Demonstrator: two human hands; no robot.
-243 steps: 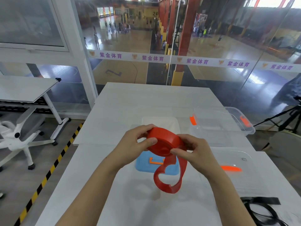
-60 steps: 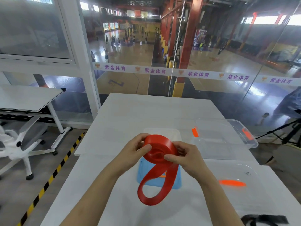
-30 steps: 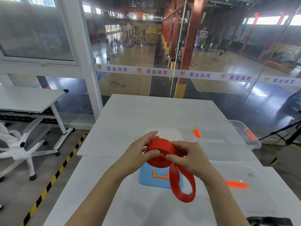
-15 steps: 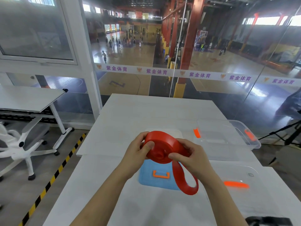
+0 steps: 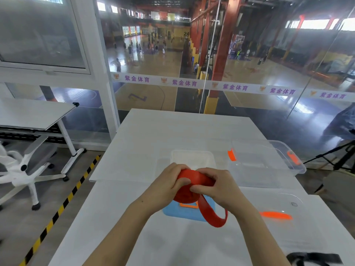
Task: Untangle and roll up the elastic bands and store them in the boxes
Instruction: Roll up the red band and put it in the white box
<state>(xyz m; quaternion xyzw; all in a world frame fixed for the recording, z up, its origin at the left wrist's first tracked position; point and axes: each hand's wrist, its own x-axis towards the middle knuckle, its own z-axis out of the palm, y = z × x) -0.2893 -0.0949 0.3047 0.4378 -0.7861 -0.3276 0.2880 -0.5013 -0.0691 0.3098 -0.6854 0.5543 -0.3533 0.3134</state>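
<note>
I hold a red elastic band [image 5: 194,181], mostly wound into a thick roll, above the white table [image 5: 172,131]. My left hand [image 5: 169,183] grips the roll from the left, thumb on its face. My right hand [image 5: 217,185] grips it from the right, fingers curled over the top. A short loose loop of the band [image 5: 215,217] hangs below the roll. A clear box [image 5: 269,160] with orange clips stands at the right. A small white box [image 5: 192,158] sits just behind my hands.
A blue lid [image 5: 184,212] with an orange handle lies under the roll. A clear lid [image 5: 284,208] with an orange handle lies at the right front. A black band [image 5: 315,259] shows at the bottom right edge. A glass wall stands beyond the table; a white chair [image 5: 23,169] is left.
The hanging red loop has grown shorter as more band went onto the roll. Both hands turned the roll and now close more tightly over it.
</note>
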